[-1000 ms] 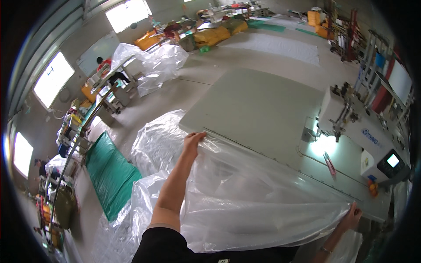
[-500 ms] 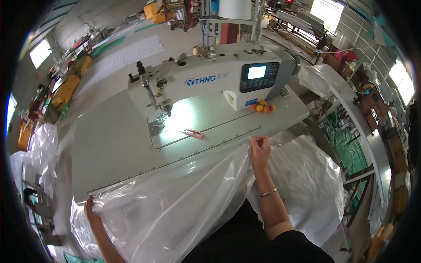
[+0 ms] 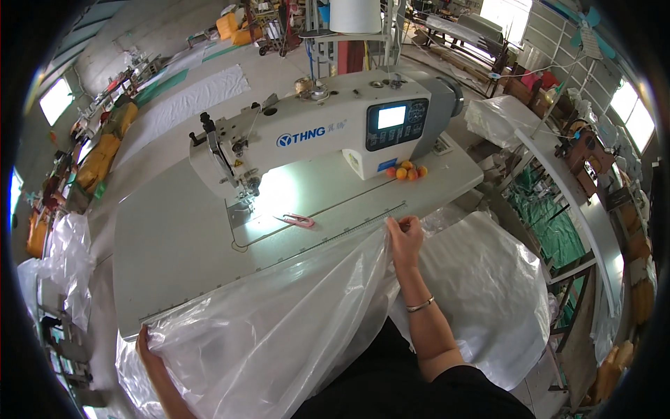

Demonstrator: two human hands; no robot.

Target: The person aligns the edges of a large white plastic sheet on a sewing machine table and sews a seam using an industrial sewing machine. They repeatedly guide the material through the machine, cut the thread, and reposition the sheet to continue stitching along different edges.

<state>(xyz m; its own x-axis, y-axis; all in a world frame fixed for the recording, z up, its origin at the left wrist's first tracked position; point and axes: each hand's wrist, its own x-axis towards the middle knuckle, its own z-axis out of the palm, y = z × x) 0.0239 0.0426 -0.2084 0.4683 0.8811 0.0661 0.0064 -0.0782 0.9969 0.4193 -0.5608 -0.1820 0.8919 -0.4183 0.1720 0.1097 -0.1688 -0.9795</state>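
Note:
A clear plastic sheet (image 3: 258, 335) is stretched between my two hands along the front edge of the sewing table (image 3: 160, 244). My left hand (image 3: 144, 341) grips its left corner near the table's front left corner. Farther right, my right hand (image 3: 405, 234) is closed on the sheet's upper right edge, beside the right end of the printed ruler scale. Behind the sheet stands a white sewing machine (image 3: 293, 133) with its lamp and panel lit. Pink-handled thread snips (image 3: 299, 221) lie on the tabletop, to the right of the needle area.
Several small orange fruits (image 3: 407, 170) sit by the machine's base. More plastic sheeting (image 3: 481, 293) hangs at my right. A large white thread cone (image 3: 354, 17) stands behind the machine. To the right is a metal bench (image 3: 569, 188); yellow bundles (image 3: 98, 164) line the left side.
The view has shifted slightly, so the machine and table appear a little farther left. Both hands keep their hold on the sheet, which stays stretched along the table edge.

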